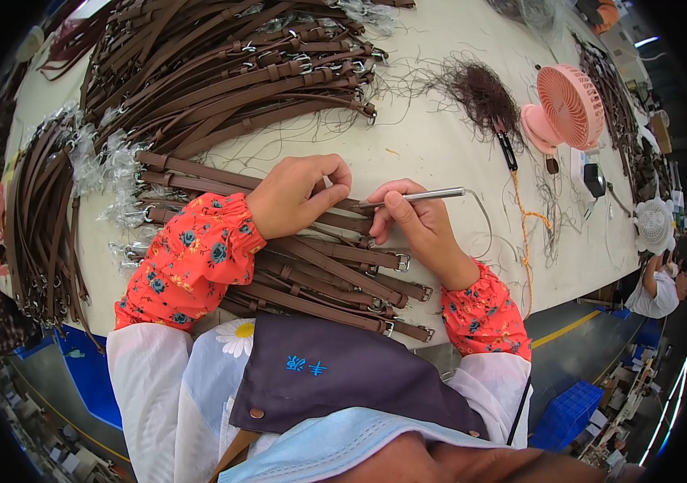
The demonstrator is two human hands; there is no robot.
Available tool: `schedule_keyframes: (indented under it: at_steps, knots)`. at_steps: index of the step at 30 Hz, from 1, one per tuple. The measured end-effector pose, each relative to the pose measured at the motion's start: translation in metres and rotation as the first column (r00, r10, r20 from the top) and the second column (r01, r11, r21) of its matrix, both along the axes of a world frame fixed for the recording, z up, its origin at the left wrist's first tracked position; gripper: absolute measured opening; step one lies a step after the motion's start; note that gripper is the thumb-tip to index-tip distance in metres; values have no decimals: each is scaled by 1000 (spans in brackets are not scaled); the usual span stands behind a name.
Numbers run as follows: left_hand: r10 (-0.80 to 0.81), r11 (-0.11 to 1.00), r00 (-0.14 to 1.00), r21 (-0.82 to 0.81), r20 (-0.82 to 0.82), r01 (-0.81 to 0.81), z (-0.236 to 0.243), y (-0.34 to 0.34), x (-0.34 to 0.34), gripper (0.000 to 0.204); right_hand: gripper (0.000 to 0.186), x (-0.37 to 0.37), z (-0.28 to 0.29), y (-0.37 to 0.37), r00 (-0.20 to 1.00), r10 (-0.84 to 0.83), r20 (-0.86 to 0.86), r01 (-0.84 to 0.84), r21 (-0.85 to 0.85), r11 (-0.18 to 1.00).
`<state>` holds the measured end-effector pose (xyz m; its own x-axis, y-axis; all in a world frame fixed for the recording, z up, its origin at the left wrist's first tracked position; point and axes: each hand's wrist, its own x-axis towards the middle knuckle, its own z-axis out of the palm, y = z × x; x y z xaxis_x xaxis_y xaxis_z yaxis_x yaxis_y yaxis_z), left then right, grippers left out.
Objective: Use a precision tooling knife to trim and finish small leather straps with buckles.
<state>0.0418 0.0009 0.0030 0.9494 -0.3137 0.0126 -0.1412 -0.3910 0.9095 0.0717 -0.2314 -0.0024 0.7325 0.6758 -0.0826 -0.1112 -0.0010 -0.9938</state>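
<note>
My right hand (417,221) grips a slim silver pen-shaped tool (438,194), with a thin cord curving away from its back end. The tool's tip points left, at the end of a brown strap (343,204) among those lying in front of me. Above these straps is my left hand (302,196), thumb and forefinger curled together; whatever they pinch, if anything, is too small to make out. Several brown straps with silver buckles (402,262) lie below both hands, near the table's front edge.
A large pile of brown straps (223,88) covers the far left, with another bundle (42,217) at the left edge. Loose dark threads (480,92), black-handled thread snips (508,150) on an orange cord and a pink fan (569,105) stand or lie at right on the white table (432,153).
</note>
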Motion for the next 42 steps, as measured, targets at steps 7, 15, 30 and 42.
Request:
schedule_keyframes:
  at_steps: [7,15,30,42]
  knots:
    - [74,997,990,8,-123,-74,9,1,1,9,31,-1,2,-1,1000,-22,-9,22,27,999]
    - [-84,985,964,167,252,42,-13,-3,-1,8,30,1,0,-1,1000,-13,5,13,22,1000]
    - [-63,977,992,212,112,38,1,-5,-2,8,30,0,-1,0,1000,-1,-18,1,28,1000]
    - [-43,983,992,182,120,20,1,-5,-2,9,31,0,-2,0,1000,-3,-17,4,27,1000]
